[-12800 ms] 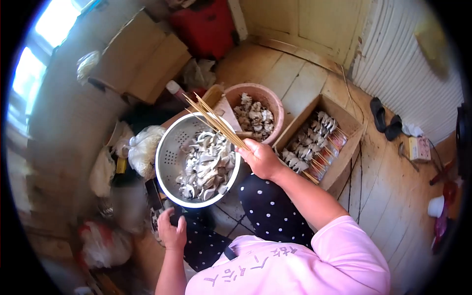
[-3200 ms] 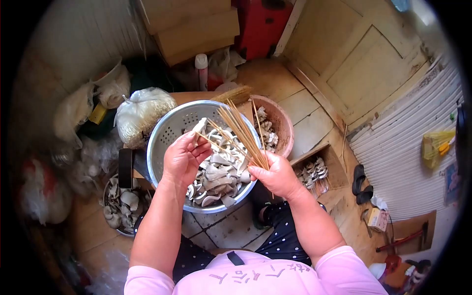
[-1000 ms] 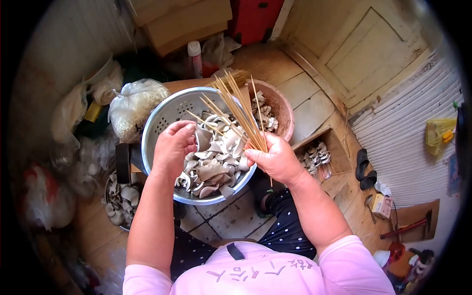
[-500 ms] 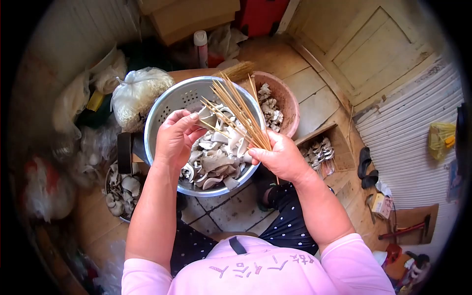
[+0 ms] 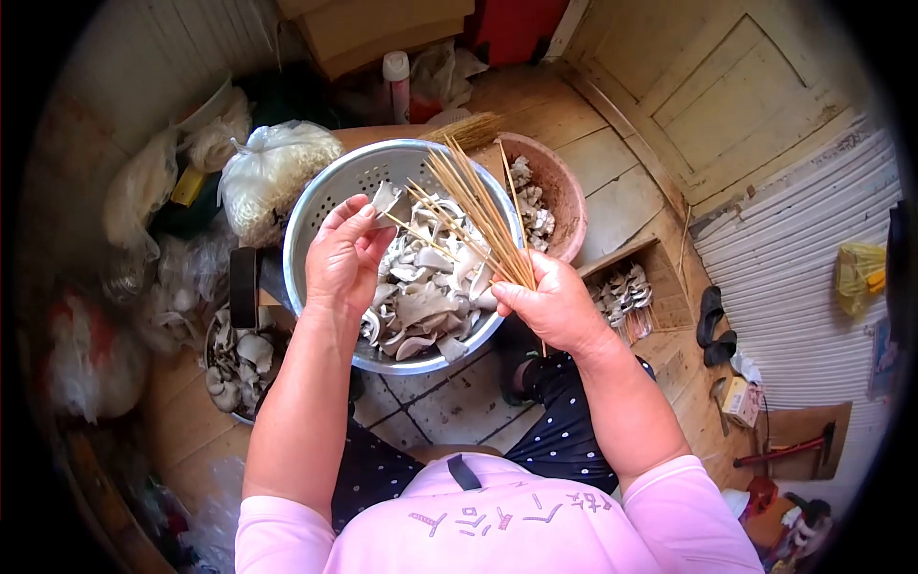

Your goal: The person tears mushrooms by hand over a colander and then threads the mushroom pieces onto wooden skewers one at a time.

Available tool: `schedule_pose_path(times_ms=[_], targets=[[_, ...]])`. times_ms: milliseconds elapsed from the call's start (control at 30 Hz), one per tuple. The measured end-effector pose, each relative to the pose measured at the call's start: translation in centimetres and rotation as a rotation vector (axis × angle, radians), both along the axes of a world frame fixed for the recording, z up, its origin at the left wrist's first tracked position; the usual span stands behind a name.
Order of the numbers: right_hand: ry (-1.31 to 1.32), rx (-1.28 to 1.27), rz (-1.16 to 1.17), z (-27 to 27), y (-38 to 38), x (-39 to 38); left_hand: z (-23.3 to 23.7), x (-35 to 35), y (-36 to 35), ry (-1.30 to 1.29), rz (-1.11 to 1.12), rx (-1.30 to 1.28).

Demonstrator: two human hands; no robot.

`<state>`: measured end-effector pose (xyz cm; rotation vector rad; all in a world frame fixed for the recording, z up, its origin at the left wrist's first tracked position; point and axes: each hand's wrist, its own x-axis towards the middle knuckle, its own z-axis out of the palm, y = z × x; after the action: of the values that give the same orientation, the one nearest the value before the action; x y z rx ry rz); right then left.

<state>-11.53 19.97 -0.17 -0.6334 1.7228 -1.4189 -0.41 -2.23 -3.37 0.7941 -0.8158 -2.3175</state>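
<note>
Grey and thin, a mushroom slice [image 5: 385, 203] is pinched in the left hand [image 5: 341, 256] over the perforated metal colander [image 5: 320, 191]; a lone skewer [image 5: 418, 234] has its tip close against it, though whether it pierces is hard to tell. Closed around a fanned bundle of pale bamboo sticks [image 5: 483, 215], the right hand [image 5: 550, 301] hides part of their lower ends. Grey-and-white mushroom pieces [image 5: 421, 304] lie heaped and curled inside the colander. Beyond, the colander covers part of the pink tub [image 5: 566, 196], and a red container [image 5: 516, 29] is cut off above
</note>
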Motion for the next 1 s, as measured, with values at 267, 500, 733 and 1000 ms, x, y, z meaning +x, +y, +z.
schedule_pose_path(times_ms=[267, 500, 733, 1000], targets=[[0.021, 0.025, -0.037, 0.1, -0.4, 0.3, 1.1, -0.2, 0.6, 0.024, -0.019, -0.012], [0.069, 0.031, -0.024, 0.3, -0.5, 0.9, 0.0, -0.1, 0.0, 0.019, 0.094, 0.039], [0.123, 0.042, -0.023, -0.4, -0.4, 1.2, -0.5, -0.1, -0.4, 0.080, 0.204, 0.081], [0.109, 0.046, -0.005, -0.3, -0.6, 1.5, -0.3, -0.1, -0.2, 0.115, 0.250, 0.096]])
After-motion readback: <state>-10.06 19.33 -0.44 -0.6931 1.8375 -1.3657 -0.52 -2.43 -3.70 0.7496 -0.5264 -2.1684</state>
